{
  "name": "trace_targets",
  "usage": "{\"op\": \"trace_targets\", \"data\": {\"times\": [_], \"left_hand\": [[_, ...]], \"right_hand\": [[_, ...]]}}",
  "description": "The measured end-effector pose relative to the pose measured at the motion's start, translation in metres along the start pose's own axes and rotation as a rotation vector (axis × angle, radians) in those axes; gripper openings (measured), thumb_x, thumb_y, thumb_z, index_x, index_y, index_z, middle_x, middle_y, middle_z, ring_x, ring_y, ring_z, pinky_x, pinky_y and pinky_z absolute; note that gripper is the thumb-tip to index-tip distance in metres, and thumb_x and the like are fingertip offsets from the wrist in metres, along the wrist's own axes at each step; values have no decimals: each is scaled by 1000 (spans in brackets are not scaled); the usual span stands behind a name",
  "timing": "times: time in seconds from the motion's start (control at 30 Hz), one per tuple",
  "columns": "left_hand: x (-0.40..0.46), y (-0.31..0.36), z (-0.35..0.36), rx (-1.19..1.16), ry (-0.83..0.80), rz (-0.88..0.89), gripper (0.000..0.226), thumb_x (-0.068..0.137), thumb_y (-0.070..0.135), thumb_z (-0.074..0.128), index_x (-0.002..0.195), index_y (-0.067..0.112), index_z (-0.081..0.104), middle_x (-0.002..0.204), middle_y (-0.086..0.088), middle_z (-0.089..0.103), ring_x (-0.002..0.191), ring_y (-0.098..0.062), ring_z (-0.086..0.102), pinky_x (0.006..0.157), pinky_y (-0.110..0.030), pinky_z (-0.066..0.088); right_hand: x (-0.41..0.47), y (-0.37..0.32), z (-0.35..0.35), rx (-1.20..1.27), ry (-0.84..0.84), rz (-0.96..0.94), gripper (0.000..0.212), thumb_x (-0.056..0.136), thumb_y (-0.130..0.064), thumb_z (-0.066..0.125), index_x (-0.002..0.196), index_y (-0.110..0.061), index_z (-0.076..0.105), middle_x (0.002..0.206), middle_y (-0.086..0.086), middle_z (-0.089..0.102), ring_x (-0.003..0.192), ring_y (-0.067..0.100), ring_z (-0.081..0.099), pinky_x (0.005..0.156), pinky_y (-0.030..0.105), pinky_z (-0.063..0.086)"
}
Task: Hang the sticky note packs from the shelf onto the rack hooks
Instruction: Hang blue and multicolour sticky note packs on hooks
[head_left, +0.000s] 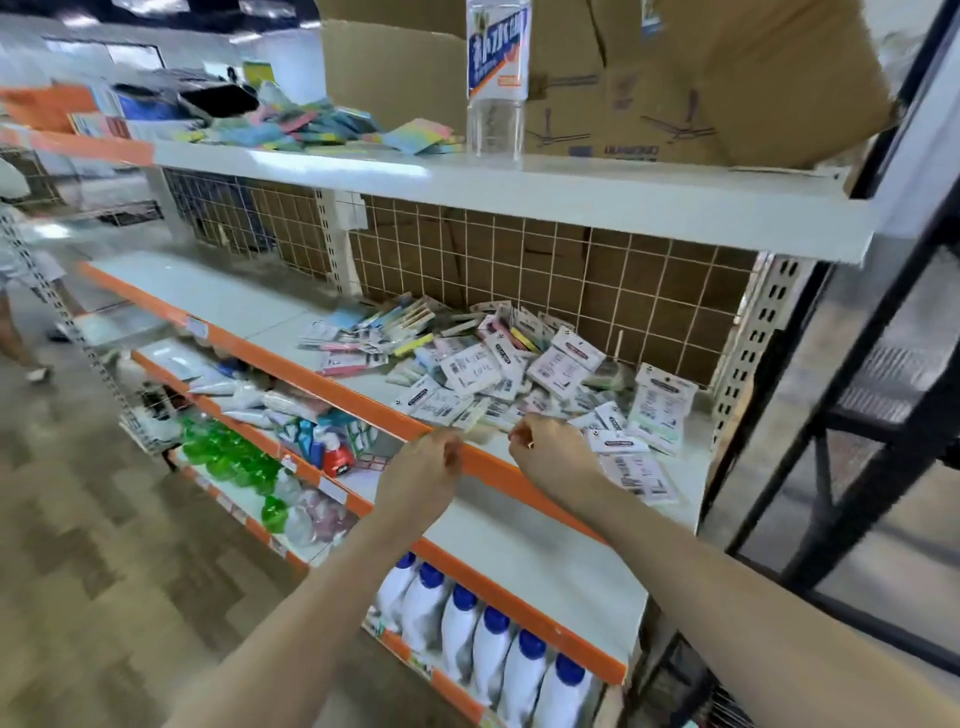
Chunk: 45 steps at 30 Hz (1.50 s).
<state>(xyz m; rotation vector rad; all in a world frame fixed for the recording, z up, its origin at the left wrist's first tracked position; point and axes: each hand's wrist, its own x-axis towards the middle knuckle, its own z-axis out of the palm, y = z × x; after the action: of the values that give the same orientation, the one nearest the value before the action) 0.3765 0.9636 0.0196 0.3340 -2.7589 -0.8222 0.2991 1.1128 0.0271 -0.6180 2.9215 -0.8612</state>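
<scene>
Both hands are hovering at the shelf's orange edge (483, 460), just in front of the sticky note packs (498, 374) heaped behind it. The left hand (426, 467) is curling with nothing visible inside; whether the right hand (545, 447) is pinching a pack, I cannot tell. Better to be lifting one pack by its header, punched hole facing up.

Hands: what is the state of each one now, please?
Left hand: fingers curled at the shelf edge; holding anything cannot be told.
Right hand: same, cannot be told.
</scene>
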Motion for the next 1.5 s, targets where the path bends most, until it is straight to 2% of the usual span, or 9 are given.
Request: {"op": "trace_targets", "data": {"times": [0.13,0.3,0.4,0.57,0.9,1.03,1.23,1.37,1.5], "left_hand": [[16,-20,2,-21,5,-25,22,94,6,43,107,7,61,106,-11,66,97,-28,62,83,-45,51],[44,-47,7,6,-21,-71,24,94,8,42,110,9,61,109,-9,66,98,-26,62,84,-44,52],[72,-65,9,20,-30,-97,25,94,9,42,111,12,60,108,-7,65,97,-24,61,82,-42,52],[122,-90,11,64,-49,-128,29,93,11,43,117,15,59,117,-8,63,105,-25,59,82,-35,50],[197,-132,-10,68,30,-182,33,94,13,46,125,16,54,127,-7,57,116,-25,53,93,-38,47],[219,-154,-19,100,55,-178,32,96,14,46,127,13,51,127,-10,57,115,-25,53,89,-37,48],[258,-188,-27,98,64,-165,38,93,9,46,131,14,49,131,-12,52,118,-29,48,91,-40,45],[285,-214,-33,160,73,-86,43,89,3,46,131,12,49,124,-14,53,114,-30,46,89,-36,40],[317,-243,-39,283,36,55,37,96,25,49,131,14,47,127,-10,52,117,-27,45,95,-33,35]], "right_hand": [[25,-11,22,-33,-47,-22,16,92,-23,45,93,-15,60,102,11,66,97,31,60,73,34,45],[66,-21,46,-63,-44,-56,22,92,-28,48,104,-16,62,109,7,65,98,27,59,62,27,38],[99,-25,61,-83,-75,-86,25,92,-25,46,108,-13,62,116,9,63,105,28,58,77,32,41],[154,-36,79,-82,-57,-119,27,95,-23,43,114,-15,60,119,8,57,111,27,54,88,37,47],[237,-81,111,-167,28,-330,30,97,-21,41,124,-16,54,129,2,51,120,21,46,95,34,39],[264,-93,124,-185,23,-342,30,96,-20,43,124,-15,54,131,0,48,123,20,43,96,34,40],[303,-111,145,-253,29,-352,35,94,-17,45,128,-13,51,135,3,45,129,22,35,105,31,30],[326,-130,151,-471,134,-312,37,90,-14,48,126,-14,55,133,7,52,125,30,43,103,40,32],[358,-150,154,-563,149,-240,40,90,-17,50,130,-11,51,137,9,46,131,30,38,105,44,32]]}}
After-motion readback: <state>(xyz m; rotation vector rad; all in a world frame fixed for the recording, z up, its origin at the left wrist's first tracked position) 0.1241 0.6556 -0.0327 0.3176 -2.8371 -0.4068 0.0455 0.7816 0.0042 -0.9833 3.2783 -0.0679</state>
